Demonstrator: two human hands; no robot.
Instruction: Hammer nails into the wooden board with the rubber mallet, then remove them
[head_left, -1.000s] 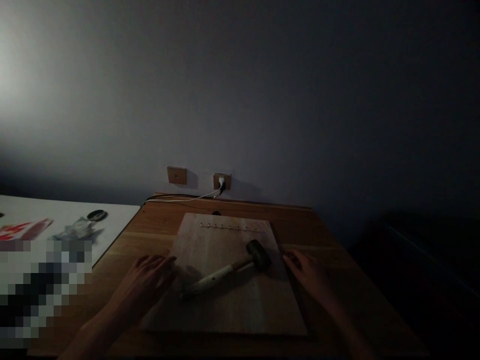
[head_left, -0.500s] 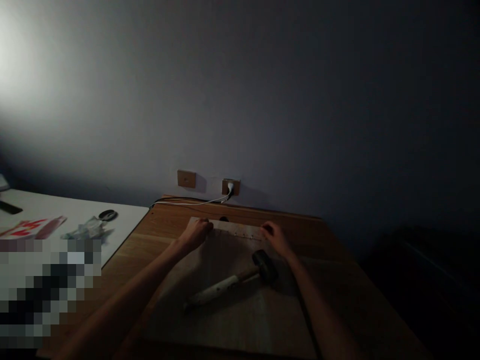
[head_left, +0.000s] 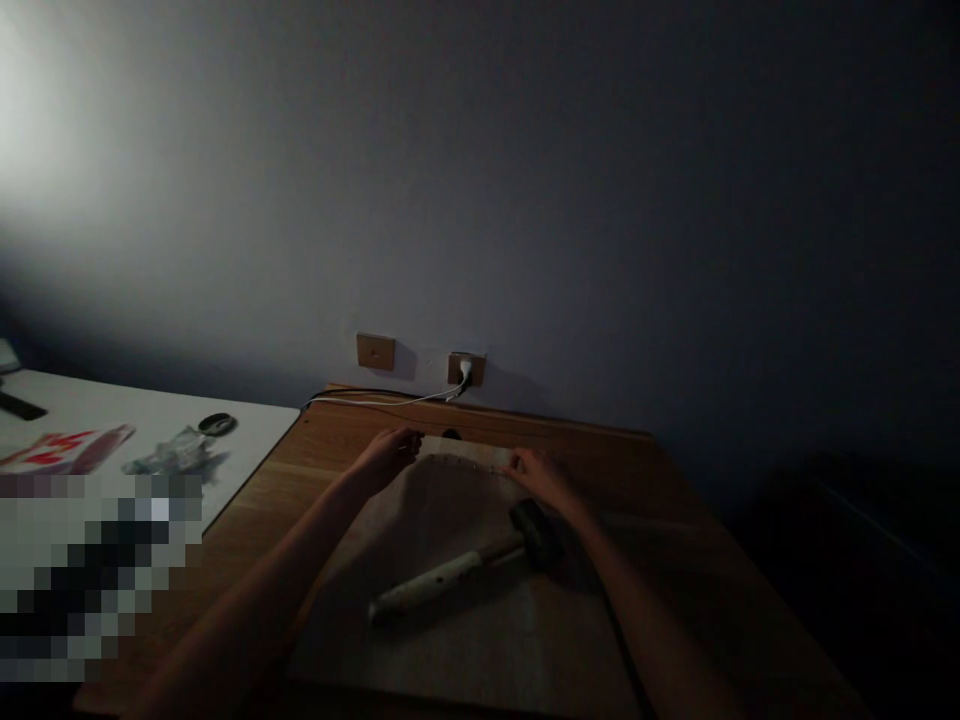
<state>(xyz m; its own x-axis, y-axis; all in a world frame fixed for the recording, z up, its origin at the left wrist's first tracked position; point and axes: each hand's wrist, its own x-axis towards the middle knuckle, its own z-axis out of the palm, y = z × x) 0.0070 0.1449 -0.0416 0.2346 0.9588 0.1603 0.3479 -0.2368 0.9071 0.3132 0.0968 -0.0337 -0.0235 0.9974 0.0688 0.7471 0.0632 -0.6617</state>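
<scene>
At the far left corner of a pale wooden board, my left hand has its fingers curled in; whatever they hold is too small and dark to make out. My right hand is near the far right corner, fingertips pinched together at the right end of a thin row of small shiny pieces. This row runs between the two hands along the board's far edge; its kind cannot be told. A mallet with a dark head and pale grip lies across the board, touched by neither hand.
Under the board is a brown wooden table. To the left stands a white table with a crumpled clear bag, a dark round object and a red-and-white packet. Cables run to a wall socket.
My right hand has moved a little left, toward the left hand. The left hand's fingers have shifted, and the row of small pieces now shows farther left. The mallet stays put.
</scene>
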